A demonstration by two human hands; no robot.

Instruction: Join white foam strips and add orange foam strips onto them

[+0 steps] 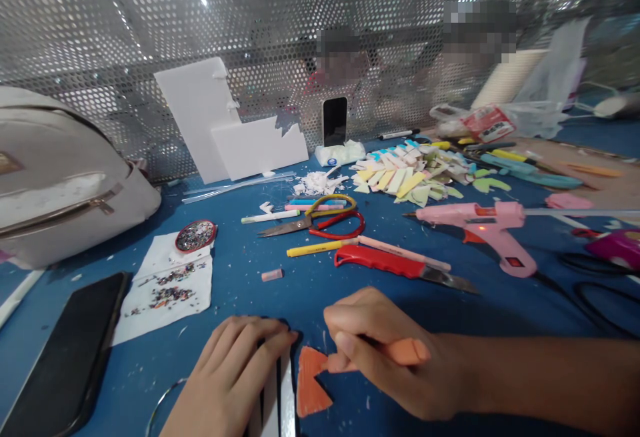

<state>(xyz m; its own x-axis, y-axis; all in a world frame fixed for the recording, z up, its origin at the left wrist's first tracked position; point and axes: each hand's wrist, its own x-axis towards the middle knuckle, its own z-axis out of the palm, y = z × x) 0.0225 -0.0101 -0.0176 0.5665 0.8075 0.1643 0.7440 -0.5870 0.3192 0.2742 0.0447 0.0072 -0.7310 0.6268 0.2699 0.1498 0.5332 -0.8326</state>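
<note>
My right hand [395, 350] is closed around an orange marker [410, 351]. Its tip touches the edge of a small orange piece [311, 383] with a notched right side, lying on the blue table [240, 300]. My left hand [235, 370] lies palm down with its fingers stretched out, over a flat thing with black, white and silvery strips [280, 397]. That thing is just left of the orange piece, and most of it is hidden under the hand. A pale orange pen cap [272, 275] lies beyond my left hand.
Scissors [295, 223], a red utility knife [380, 261] with its blade out and a pink glue gun [480, 223] lie ahead. Cut paper pieces [410, 173] are heaped behind. A black phone [65, 357] and beads on paper [173, 283] lie left, near a backpack [70, 177].
</note>
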